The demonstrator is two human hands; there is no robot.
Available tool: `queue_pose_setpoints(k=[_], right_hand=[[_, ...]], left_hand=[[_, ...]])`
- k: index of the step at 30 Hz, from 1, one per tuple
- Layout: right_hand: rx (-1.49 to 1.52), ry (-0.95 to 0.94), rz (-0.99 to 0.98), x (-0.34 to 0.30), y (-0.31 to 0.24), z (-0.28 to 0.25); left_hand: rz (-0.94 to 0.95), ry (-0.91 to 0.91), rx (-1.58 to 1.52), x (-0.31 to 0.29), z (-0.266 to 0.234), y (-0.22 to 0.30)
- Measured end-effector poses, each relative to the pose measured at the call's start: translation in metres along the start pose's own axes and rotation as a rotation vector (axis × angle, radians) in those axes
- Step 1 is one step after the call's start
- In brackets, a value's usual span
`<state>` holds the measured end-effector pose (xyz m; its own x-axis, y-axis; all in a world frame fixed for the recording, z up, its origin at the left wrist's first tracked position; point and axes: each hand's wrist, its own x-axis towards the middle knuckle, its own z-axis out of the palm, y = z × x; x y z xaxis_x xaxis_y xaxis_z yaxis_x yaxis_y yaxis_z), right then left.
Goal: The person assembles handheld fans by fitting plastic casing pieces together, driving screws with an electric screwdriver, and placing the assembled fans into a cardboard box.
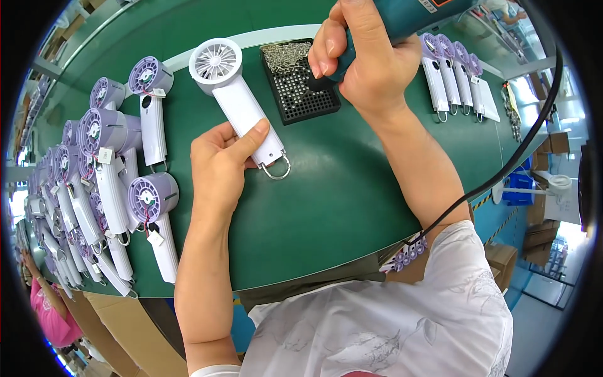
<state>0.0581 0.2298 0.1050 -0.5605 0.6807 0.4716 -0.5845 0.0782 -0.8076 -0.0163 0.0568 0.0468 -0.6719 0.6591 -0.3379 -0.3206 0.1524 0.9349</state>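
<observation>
My left hand (pixel 221 157) is closed around the lower handle of a white handheld fan (pixel 242 110), its round grille pointing away from me and a metal loop at the near end. In my right hand (pixel 377 66) is a teal electric screwdriver (pixel 402 19), gripped from above with its dark nose down over a black screw tray (pixel 308 113). Small screws fill many of the tray's holes, and a loose heap of screws (pixel 286 56) lies at its far end. The driver's tip meets the tray's right part; whether a screw sits on it cannot be made out.
Many purple-and-white fans with bare wires (pixel 100 182) crowd the table's left side. A short row of similar fans (pixel 449 81) lies at the far right. A black cable (pixel 502 173) loops down past my right arm. At the left edge is a person in pink (pixel 53 314).
</observation>
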Motion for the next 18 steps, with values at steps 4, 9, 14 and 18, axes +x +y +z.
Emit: queue_pose_setpoints(k=[4, 9, 14, 18], right_hand=[[-0.024, 0.054, 0.069, 0.002, 0.002, 0.001], [-0.045, 0.052, 0.068, 0.002, 0.006, 0.001], [-0.047, 0.049, 0.073, 0.002, 0.01, 0.0], [-0.045, 0.054, 0.084, 0.002, 0.01, 0.002]], left_hand=[[0.001, -0.001, -0.006, -0.001, 0.001, 0.001], [-0.005, 0.009, 0.01, -0.001, 0.0, 0.0], [-0.01, 0.008, 0.024, 0.0, 0.0, 0.0], [-0.002, 0.009, 0.018, 0.0, 0.001, 0.0]])
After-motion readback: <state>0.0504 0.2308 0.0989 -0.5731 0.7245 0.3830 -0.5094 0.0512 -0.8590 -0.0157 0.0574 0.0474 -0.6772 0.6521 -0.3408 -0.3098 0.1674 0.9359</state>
